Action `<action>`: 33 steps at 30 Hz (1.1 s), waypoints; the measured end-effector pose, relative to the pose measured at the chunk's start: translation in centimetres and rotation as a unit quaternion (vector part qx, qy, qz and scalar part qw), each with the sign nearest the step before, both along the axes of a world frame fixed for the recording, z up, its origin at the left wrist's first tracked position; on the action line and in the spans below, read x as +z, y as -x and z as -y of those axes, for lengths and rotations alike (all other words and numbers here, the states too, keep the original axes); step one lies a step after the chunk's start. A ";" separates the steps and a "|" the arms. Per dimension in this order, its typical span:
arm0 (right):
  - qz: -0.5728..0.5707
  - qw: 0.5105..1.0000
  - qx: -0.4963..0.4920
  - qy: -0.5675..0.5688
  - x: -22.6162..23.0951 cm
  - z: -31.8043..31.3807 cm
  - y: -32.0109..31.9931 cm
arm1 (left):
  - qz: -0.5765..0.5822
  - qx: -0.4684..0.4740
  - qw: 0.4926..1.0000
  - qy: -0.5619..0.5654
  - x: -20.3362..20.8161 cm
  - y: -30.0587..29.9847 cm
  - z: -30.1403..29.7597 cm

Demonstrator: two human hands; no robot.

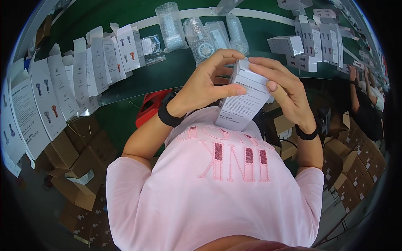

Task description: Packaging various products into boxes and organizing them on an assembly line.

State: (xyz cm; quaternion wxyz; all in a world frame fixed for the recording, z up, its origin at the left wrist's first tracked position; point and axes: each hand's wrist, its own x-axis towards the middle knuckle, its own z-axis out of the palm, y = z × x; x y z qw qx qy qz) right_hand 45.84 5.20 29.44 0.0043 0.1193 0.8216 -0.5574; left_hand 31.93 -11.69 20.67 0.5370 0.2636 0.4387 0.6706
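Note:
In front of my chest I hold a white printed carton (242,100) up on a tilt, its top end away from me. My left hand (209,81) grips its left side, thumb lying across the printed face. With my right hand (287,85) I cover the upper right corner, fingers bent over the top end and thumb against the edge. The carton's top looks closed, though my fingers partly cover it. Just beyond my hands, several bubble-wrapped items (200,42) lie on the green table (176,69), one of them showing a round grille.
Open white cartons (58,83) stand in a row at the left, beside a small bagged part (151,46). More white cartons (314,39) are grouped at the right. Brown boxes (86,152) are stacked below on both sides. A red object (151,104) sits under the table edge. Other people's arms (363,81) show far right.

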 end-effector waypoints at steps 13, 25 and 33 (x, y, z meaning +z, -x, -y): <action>0.020 0.994 -0.097 -0.050 -0.9 -0.8 -2.7 | -0.025 -0.046 0.999 -0.009 1.2 -1.0 -2.6; 0.031 0.816 -0.288 -0.500 -14.2 -10.4 -5.5 | -0.192 -0.008 0.972 0.134 -2.0 -5.0 -12.1; -0.013 0.844 -0.294 -0.448 -18.3 -14.9 -5.9 | 0.107 -0.022 0.954 0.280 -7.8 -7.0 -18.7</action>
